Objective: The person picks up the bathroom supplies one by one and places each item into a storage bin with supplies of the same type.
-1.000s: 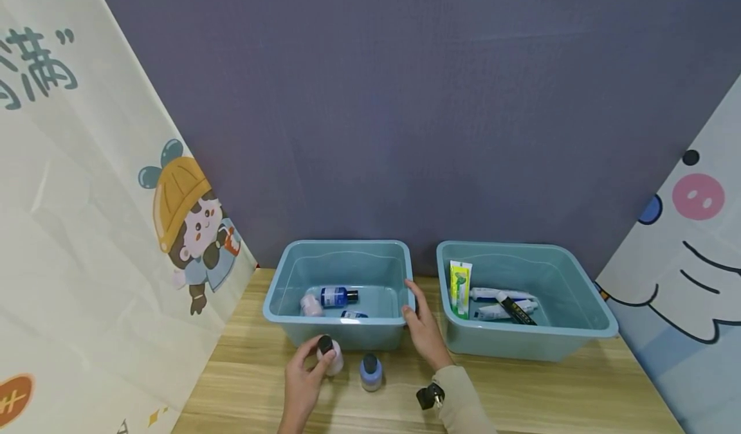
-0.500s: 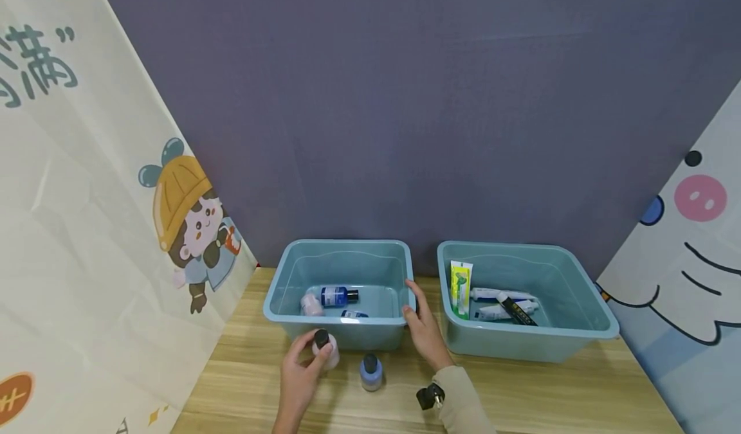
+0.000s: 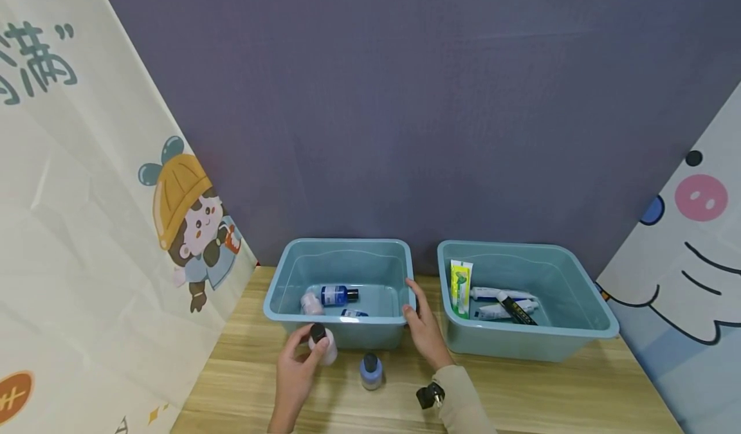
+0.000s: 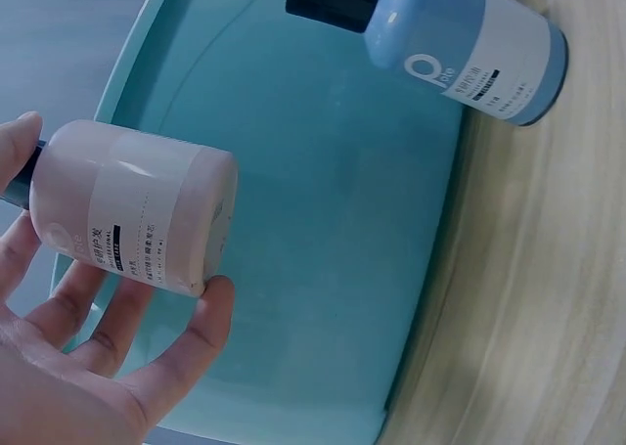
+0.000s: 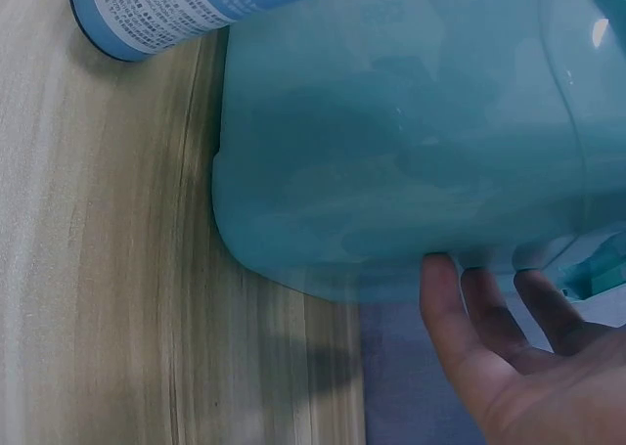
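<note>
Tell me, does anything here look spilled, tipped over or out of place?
Nothing looks spilled or broken. The small bottles inside the left teal plastic bin lie on their sides, while the blue bottle with a dark cap stands upright on the wooden table. The left hand holds a pale pink bottle with a dark cap, tilted.

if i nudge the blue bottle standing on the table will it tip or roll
The blue bottle stands upright on a flat base, squat and wide, so it likely slides rather than tips. If knocked over, its round body would probably roll across the smooth wooden table.
</note>
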`<state>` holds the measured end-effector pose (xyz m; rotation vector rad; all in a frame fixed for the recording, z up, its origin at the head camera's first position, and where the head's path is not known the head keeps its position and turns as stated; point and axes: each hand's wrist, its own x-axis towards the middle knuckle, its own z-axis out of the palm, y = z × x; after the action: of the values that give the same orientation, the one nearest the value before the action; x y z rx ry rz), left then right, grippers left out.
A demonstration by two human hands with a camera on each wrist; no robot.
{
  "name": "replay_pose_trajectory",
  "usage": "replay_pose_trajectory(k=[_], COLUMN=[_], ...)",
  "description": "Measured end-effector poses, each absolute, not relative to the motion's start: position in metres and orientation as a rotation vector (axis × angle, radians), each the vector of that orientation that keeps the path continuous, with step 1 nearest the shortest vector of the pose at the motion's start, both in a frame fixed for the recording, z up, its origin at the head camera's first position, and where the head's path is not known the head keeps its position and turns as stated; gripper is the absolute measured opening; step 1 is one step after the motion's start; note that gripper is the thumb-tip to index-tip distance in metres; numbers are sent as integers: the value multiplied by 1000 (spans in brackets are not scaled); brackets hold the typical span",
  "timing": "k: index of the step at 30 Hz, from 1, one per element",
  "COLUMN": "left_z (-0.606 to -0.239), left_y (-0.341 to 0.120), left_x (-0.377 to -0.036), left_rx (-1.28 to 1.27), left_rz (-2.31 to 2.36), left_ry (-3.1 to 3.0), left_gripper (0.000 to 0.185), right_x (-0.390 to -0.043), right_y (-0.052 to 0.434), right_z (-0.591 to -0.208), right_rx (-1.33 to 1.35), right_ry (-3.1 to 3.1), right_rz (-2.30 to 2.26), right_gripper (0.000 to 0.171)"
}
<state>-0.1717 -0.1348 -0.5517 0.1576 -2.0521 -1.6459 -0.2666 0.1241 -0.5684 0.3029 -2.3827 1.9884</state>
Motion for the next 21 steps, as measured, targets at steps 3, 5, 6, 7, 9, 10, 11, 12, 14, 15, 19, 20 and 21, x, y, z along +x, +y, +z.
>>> replay_pose_trajectory(k=[3,5,6,7,9,10,11,12,14,15,19,20,21], left_z=[-548,-546,-545,-544,-542,-542,-541,-541,-540,-540,-537,-535,-534], left_y=[-135,-136,-136,-136,-137,-137,-138,-138,-138,-138,-138,-138,-138], left_x=[-171,-172,-172,-172,-172,-172,-172,-172,-172,-171,-170,-170,-170], left_rx=[159,161,162,166,175,180,184,185,184,181,165,158,152], left_rz=[-1661,-1667,-1668,-1670,-1668,-1667,-1671,-1673,-1683,-1691,-1716,-1719,-1722], left_ry=[-2048,-2053,-2056,-2061,-2073,-2077,-2079,-2081,-2079,-2073,-2050,-2044,-2039], left_gripper=[29,30,30,30,29,29,29,29,28,28,28,28,28], right_x=[-267,-267,-267,-267,-267,-267,-267,-267,-267,-267,-266,-266,-266], right_y=[124,124,124,124,124,124,124,124,124,124,124,124,124], right_z=[-569,-570,-570,-570,-570,-570,-570,-570,-569,-569,-569,-569,-568], right_rx=[301,297,295,295,295,295,296,297,296,295,287,285,285], right_ry=[-2389,-2392,-2396,-2398,-2398,-2399,-2398,-2397,-2398,-2397,-2396,-2394,-2393], right_rz=[1979,1970,1965,1960,1961,1959,1965,1971,1976,1981,1993,1998,2003], right_gripper=[53,53,53,53,53,53,53,53,53,53,53,53,53])
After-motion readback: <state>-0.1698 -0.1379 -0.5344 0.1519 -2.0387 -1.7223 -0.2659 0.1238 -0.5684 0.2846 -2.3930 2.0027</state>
